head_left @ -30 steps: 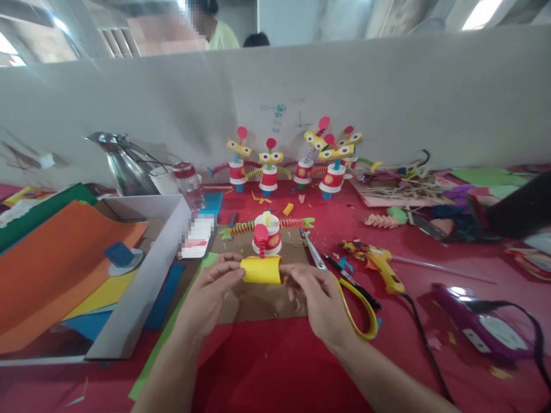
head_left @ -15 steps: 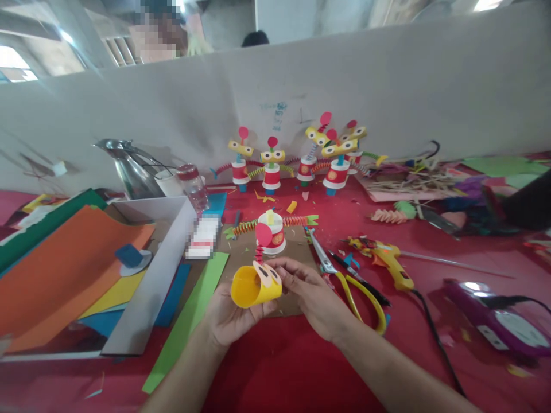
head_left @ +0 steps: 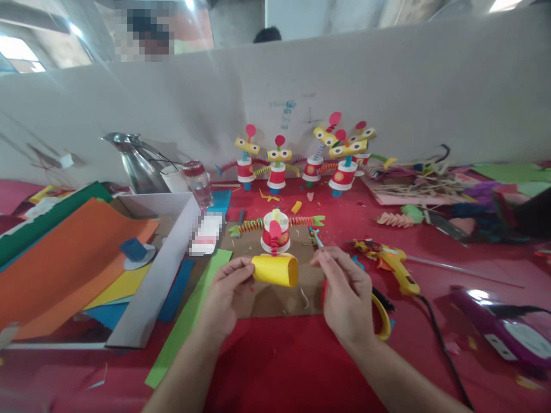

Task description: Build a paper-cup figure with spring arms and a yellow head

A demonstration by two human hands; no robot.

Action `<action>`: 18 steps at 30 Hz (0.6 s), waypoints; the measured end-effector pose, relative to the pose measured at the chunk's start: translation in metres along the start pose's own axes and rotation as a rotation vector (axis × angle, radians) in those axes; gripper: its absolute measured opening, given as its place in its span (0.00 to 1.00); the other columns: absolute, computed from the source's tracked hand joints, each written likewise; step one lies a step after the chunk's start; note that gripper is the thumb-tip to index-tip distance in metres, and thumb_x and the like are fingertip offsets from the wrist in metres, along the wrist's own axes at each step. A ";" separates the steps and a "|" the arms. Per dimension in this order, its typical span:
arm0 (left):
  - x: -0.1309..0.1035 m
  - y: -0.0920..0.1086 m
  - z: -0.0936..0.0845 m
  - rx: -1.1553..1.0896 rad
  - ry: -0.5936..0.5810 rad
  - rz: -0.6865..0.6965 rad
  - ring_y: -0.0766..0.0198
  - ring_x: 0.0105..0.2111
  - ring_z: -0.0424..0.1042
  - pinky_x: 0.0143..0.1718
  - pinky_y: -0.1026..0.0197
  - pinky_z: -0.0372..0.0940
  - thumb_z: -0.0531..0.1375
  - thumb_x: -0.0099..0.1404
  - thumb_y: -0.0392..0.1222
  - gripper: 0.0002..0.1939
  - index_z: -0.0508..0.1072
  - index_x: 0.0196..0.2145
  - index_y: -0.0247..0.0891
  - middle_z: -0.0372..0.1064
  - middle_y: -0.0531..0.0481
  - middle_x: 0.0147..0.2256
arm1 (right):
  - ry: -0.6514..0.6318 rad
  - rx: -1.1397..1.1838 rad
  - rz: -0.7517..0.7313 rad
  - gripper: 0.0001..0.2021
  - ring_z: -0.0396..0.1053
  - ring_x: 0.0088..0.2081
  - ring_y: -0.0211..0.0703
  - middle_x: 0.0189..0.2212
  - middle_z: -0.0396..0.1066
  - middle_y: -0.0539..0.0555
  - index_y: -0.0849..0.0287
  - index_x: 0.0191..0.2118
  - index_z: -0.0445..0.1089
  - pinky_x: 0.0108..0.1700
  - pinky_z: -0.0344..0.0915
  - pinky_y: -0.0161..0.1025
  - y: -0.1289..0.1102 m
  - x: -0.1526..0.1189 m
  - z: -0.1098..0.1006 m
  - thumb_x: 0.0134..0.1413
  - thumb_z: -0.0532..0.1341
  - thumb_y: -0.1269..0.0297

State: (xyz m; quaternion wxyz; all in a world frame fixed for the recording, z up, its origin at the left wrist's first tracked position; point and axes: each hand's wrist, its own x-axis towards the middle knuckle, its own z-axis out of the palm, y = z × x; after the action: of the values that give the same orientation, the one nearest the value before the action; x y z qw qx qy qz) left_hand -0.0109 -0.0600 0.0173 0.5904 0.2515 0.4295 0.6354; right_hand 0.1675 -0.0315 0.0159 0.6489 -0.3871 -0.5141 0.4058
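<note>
My left hand [head_left: 226, 295] pinches the left end of a yellow paper tube [head_left: 273, 271], with its plain side toward me. A red folded-paper spring with a red disc [head_left: 274, 230] rises from the tube's far side. To the right, apart from the tube, my right hand [head_left: 348, 295] has its fingers curled together in a pinch; whether anything is in them is hidden. It covers part of the yellow-handled scissors [head_left: 382, 312]. Just beyond the tube, a red-and-white paper cup [head_left: 284, 240] with pleated paper arms and green hands stands upright on a brown board [head_left: 275, 301].
Several finished cup figures [head_left: 276, 175] stand along the white partition [head_left: 172, 109]. At left are a box [head_left: 150, 292] of coloured paper, a green strip [head_left: 185, 327], a jar [head_left: 199, 186] and a steel jug [head_left: 138, 166]. A yellow glue gun [head_left: 398, 269] and a purple device [head_left: 499, 324] lie at right.
My right hand has left the tube and moved right, over the scissors. The tube has turned so its eyes face away, and my left hand now pinches its left end instead of supporting it beneath.
</note>
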 end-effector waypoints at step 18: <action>-0.006 -0.007 0.003 0.553 -0.124 0.357 0.62 0.41 0.67 0.44 0.62 0.60 0.65 0.60 0.43 0.05 0.79 0.33 0.41 0.68 0.49 0.39 | -0.338 -0.199 0.078 0.07 0.58 0.59 0.51 0.53 0.67 0.51 0.42 0.38 0.79 0.61 0.54 0.53 0.003 -0.009 0.007 0.57 0.63 0.57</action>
State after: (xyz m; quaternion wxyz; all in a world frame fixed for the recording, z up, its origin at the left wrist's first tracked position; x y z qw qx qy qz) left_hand -0.0037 -0.0659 0.0134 0.4040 0.5116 0.4983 0.5716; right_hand 0.1588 -0.0377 0.0114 0.4955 -0.3954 -0.6380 0.4371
